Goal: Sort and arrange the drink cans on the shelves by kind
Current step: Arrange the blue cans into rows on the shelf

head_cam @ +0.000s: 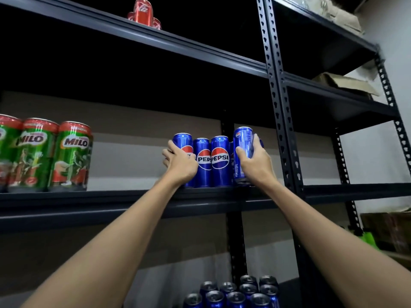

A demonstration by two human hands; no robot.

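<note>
Forearms: nearest the lens; two bare arms rise from 7 and 5 o'clock toward the middle shelf (111, 197).
Milo cans (42, 154): at 9 o'clock, far left of the middle shelf; three green cans with red tops, upright, side by side and touching; the leftmost is cut by the frame edge.
Left hand (181, 162): just left of centre; fingers curled round the leftmost Pepsi can (182, 143) in the row, thumb across its front, hiding most of the logo.
Pepsi row (211, 161): centre, on the middle shelf; blue cans upright and touching, two with logos facing out between the hands.
Right hand (255, 162): just right of centre; fingers wrapped round the right-end Pepsi can (242, 141), thumb on its front face. This can sits higher than its neighbours and leans slightly; whether its base touches the shelf I cannot tell.
Coca-Cola cans (143, 12): at 12 o'clock on the top shelf (200, 50); red, one upright in front, parts of others low beside it.
Lower cans (233, 292): at 6 o'clock, below the middle shelf; a cluster of blue cans seen from above, silver tops, packed close.
Right-hand rack (333, 90): at 2 o'clock; holds an open cardboard box (347, 82), contents not visible.
</note>
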